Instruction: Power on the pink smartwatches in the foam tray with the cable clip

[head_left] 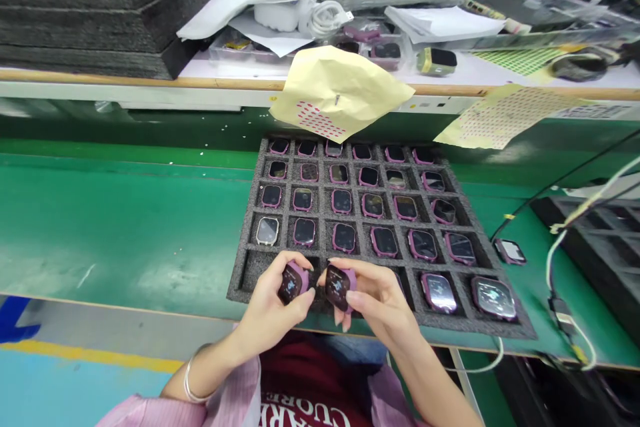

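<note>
My left hand (273,310) is closed around a purple smartwatch body (293,281), its dark screen tilted toward me. Right beside it, my right hand (373,300) grips a second purple smartwatch body (339,285), pinched between thumb and fingers. Both hands hover over the near edge of a dark grey foam tray (253,213). Its grid of cells holds several purple watch bodies, screens up. The front-left cells of the tray, by my hands, look empty.
The tray lies on a green conveyor belt (125,220). A loose watch body (510,251) and cables lie to the right, by another foam tray (600,240). Yellow sticker sheets (340,90) hang over the far shelf. A person sits behind stacked foam (90,7).
</note>
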Motion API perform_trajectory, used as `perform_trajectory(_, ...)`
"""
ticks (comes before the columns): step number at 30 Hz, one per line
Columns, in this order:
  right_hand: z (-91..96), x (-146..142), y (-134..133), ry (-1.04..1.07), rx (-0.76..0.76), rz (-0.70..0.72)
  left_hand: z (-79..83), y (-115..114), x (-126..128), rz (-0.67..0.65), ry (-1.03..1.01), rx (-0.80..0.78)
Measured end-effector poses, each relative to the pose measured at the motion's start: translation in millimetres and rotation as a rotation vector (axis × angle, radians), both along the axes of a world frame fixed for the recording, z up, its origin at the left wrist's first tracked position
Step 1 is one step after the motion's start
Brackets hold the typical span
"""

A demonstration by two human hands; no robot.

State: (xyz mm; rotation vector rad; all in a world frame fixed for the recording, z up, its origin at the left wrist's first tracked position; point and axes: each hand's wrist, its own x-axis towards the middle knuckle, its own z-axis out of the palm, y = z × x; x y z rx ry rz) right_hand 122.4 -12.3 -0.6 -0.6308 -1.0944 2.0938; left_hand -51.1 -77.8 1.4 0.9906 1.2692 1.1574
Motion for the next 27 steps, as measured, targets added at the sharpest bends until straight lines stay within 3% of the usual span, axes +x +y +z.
perform_trajectory(12,12.7,3,-6,0.009,0.002,-0.008,9.1,-12,0,0.061,-0.03,0.074)
perform_trajectory(18,3.6,2,-2,0.022,0.037,0.014,7.3,-4,-1,0.032,0.0,0.003)
perform_trajectory(27,11.5,8,5,-0.074,0.119,0.142,4.1,3,-13,-0.067,-0.35,0.005)
